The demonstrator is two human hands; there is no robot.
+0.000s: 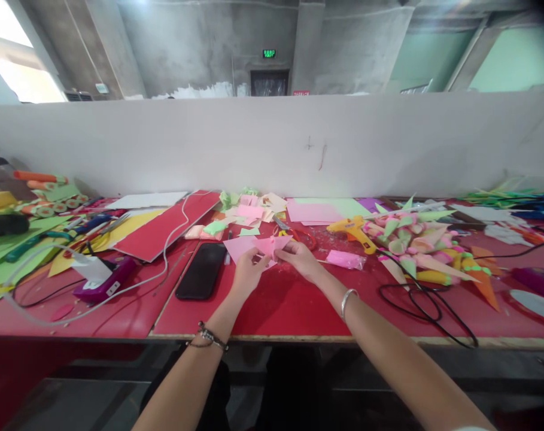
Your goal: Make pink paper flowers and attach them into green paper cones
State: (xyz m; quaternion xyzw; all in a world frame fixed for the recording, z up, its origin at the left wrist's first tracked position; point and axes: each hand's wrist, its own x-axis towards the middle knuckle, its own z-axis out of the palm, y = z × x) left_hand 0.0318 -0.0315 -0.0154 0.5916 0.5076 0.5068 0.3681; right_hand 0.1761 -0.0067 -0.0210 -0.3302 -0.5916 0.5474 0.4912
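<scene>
Between my two hands is a sheet of pink paper (240,245), held just above the red table and creased near its middle. My left hand (250,267) pinches its lower edge with thumb and fingers. On the other side, my right hand (301,258) grips the right part of the paper with closed fingertips. A black phone (201,271) lies left of my left hand. Scissors (305,237) with red handles rest just behind my right hand, partly hidden. A pink packet (345,259) in clear wrap lies to the right.
A yellow glue gun (353,231) with a black cord lies right of centre, beside a pile of pink and green paper cones (409,239). Cut paper pieces (249,212) are heaped at the back. On the left are a red board (168,227) and a purple power strip (105,284) with cables.
</scene>
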